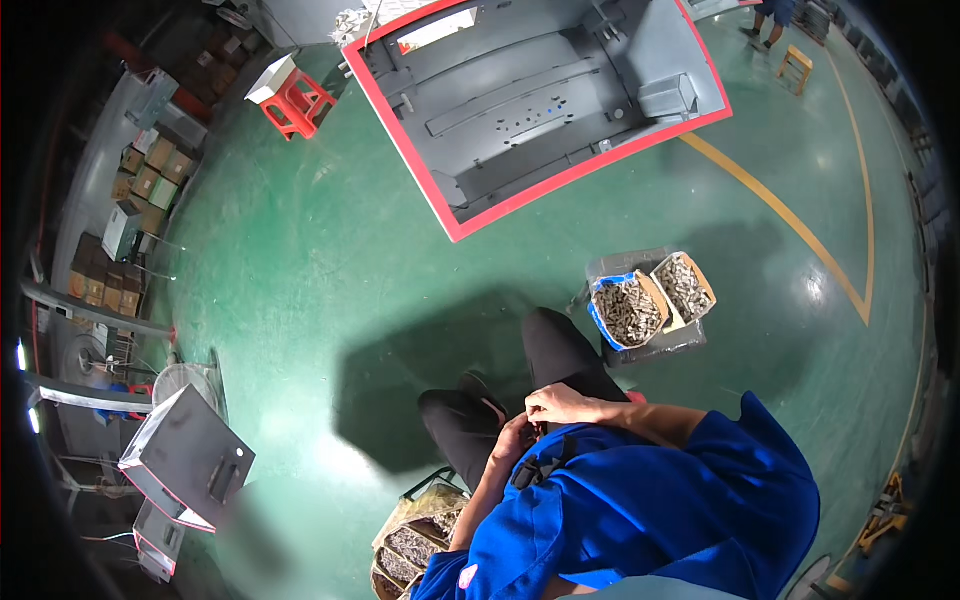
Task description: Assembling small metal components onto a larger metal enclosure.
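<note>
My left hand (512, 441) and my right hand (560, 405) meet over my lap, close to the hem of my blue shirt. The fingers of both are curled and pressed in toward each other. Whatever lies between them is too small and too covered to make out. To the right of my knee, a box with a blue edge (597, 312) and a pale carton (699, 311) are filled with small greyish cylindrical pieces. Both rest on a dark wrapped block (682, 343). By my left arm, an open bag-lined container (388, 545) holds many small parts too.
A large grey casing with a red rim (590, 165) stands ahead. A red stool (298, 105) carries a white box at the far left. Dark panels (190, 455) lean at left, near stacked cartons (155, 165). Far right are a wooden stool (796, 68) and another person (775, 15).
</note>
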`<act>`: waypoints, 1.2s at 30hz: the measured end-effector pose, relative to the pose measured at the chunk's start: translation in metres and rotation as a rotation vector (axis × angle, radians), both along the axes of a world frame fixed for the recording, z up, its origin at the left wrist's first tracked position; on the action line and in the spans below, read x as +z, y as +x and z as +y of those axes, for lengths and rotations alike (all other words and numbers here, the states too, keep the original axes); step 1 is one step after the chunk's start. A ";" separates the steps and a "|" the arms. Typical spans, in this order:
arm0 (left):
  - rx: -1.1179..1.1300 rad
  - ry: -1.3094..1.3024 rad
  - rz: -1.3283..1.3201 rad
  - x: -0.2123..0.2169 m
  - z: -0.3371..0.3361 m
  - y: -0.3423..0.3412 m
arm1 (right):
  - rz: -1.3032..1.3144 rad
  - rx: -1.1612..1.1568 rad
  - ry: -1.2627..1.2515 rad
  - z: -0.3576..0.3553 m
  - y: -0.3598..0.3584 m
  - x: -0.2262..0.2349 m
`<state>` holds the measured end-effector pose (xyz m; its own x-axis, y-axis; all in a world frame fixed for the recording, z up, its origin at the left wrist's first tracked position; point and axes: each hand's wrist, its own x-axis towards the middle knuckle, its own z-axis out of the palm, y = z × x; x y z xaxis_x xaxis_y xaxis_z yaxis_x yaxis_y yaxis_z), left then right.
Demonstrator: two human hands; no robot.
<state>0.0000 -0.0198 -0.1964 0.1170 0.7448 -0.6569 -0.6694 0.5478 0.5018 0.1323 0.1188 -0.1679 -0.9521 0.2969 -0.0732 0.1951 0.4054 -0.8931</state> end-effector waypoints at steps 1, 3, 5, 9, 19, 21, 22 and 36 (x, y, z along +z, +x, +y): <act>-0.004 0.020 0.015 -0.001 0.000 0.000 | -0.008 0.000 -0.013 0.000 -0.001 0.000; 0.009 0.016 -0.002 -0.004 -0.001 0.000 | -0.025 -0.001 -0.040 0.001 -0.003 -0.001; 0.002 0.018 -0.019 -0.006 0.000 -0.002 | -0.016 -0.017 -0.012 0.001 -0.006 -0.001; 0.017 -0.002 -0.029 -0.011 0.000 -0.005 | -0.010 -0.052 -0.039 0.000 -0.009 0.007; 0.018 0.088 -0.090 -0.020 -0.006 -0.007 | 0.004 -0.027 -0.097 0.002 -0.007 0.010; 0.008 0.092 -0.086 -0.025 -0.006 -0.005 | 0.013 -0.026 -0.083 0.001 -0.006 0.005; 0.023 0.083 -0.076 -0.021 -0.004 -0.003 | 0.013 -0.015 -0.077 0.002 -0.007 0.004; 0.072 0.041 -0.089 -0.023 -0.008 -0.003 | -0.033 0.031 -0.053 0.001 -0.014 0.008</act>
